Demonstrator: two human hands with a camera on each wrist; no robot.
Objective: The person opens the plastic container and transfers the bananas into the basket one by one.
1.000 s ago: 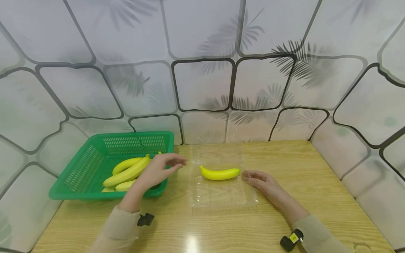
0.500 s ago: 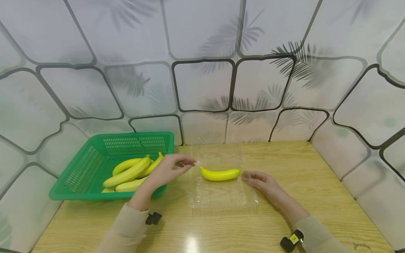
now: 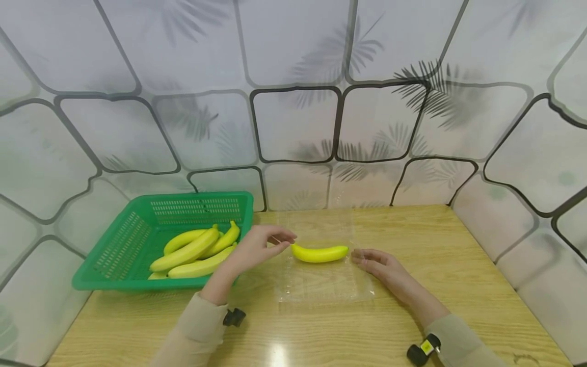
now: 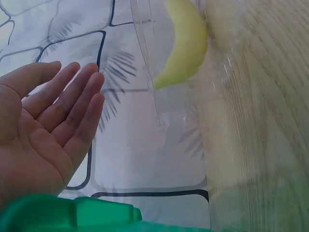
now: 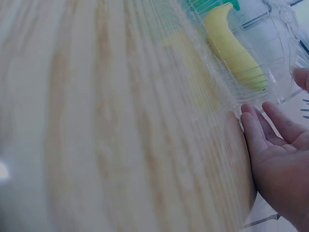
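A single yellow banana (image 3: 319, 254) lies crosswise in a clear plastic clamshell box (image 3: 316, 286), whose lid is folded back toward the wall. My left hand (image 3: 260, 248) hovers by the box's left side, fingertips overlapping the banana's stem end in the head view. From the left wrist, its palm (image 4: 48, 130) shows bare with the fingers extended and apart from the banana. The right hand (image 3: 384, 268) rests low at the box's right side, fingertips right at its edge. In the right wrist view its fingers (image 5: 256, 126) are loosely bent and hold nothing.
To the left stands a green perforated basket (image 3: 112, 244) with several bananas (image 3: 185, 251) in it. The wooden table (image 3: 321, 334) meets a patterned wall covering (image 3: 293, 122) at the back and sides.
My left hand has moved right, from over the basket's right edge to the box's left side, uncovering more bananas in the basket. The right hand has stayed in place.
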